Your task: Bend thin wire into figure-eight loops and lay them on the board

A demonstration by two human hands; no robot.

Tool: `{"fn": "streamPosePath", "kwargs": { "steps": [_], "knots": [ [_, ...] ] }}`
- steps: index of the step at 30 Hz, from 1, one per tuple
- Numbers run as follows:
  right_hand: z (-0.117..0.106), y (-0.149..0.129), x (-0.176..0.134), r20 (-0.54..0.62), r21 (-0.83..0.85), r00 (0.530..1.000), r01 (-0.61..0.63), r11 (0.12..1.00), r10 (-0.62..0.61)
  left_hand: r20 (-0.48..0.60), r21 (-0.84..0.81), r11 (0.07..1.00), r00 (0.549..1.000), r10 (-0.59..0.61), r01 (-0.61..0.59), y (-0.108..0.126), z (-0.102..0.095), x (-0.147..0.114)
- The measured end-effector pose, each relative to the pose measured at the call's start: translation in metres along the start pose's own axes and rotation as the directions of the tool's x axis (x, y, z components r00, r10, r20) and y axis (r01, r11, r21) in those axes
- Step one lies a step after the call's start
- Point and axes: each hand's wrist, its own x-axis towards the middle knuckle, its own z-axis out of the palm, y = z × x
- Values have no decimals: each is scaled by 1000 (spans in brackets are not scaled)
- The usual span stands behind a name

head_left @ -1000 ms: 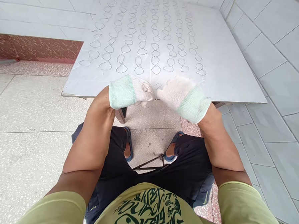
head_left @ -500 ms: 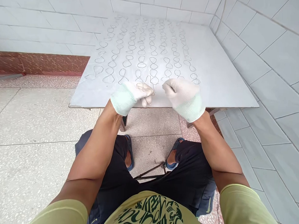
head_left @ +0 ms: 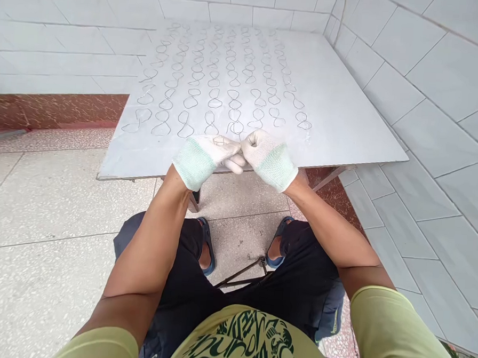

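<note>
Both my hands wear white knitted gloves with pale green cuffs and meet over the near edge of a light grey board [head_left: 346, 126]. My left hand [head_left: 216, 152] is closed palm-up, with a thin wire [head_left: 222, 140] curving over its fingers. Against its fingertips, my right hand [head_left: 264, 151] is closed in a pinch at the wire's end; the exact grip point is hidden. Just beyond the hands lie thin wire pieces bent into figure-eight loops [head_left: 186, 124], set out in several rows on the board.
White tiled walls [head_left: 407, 97] stand behind and to the right of the board. Speckled floor tiles [head_left: 41, 200] lie at left, with a red-brown skirting [head_left: 58, 111]. Below the board are my feet in blue clogs [head_left: 208, 247] and a dark metal bar [head_left: 242, 278].
My right hand has moved left, from apart to touching the left hand's fingertips. The left hand stays nearly in place, and the view has shifted slightly.
</note>
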Motion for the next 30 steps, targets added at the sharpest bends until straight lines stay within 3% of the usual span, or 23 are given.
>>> {"fn": "streamPosePath", "kwargs": {
  "steps": [3,8,12,14,21,26,30],
  "knots": [
    [3,3,1,34,40,999,-14,999,12,43,45,998,998,-39,37,6,-6,2],
    [8,7,0,97,162,995,-31,986,16,-91,74,994,993,-72,79,10,-2,-1],
    [11,5,-3,47,182,998,-50,982,42,-273,215,976,961,41,20,10,6,-8],
    [12,5,-3,43,202,997,-78,976,70,-294,226,973,950,108,-41,8,6,-9],
    [13,8,1,110,309,991,-104,945,73,-201,148,972,956,211,-184,10,3,-6],
    [10,7,-1,117,258,993,-53,965,23,-68,107,985,987,144,-136,12,3,1],
    [12,2,-1,115,241,992,-79,967,52,-23,52,991,992,126,-125,9,5,6]
  ]
}}
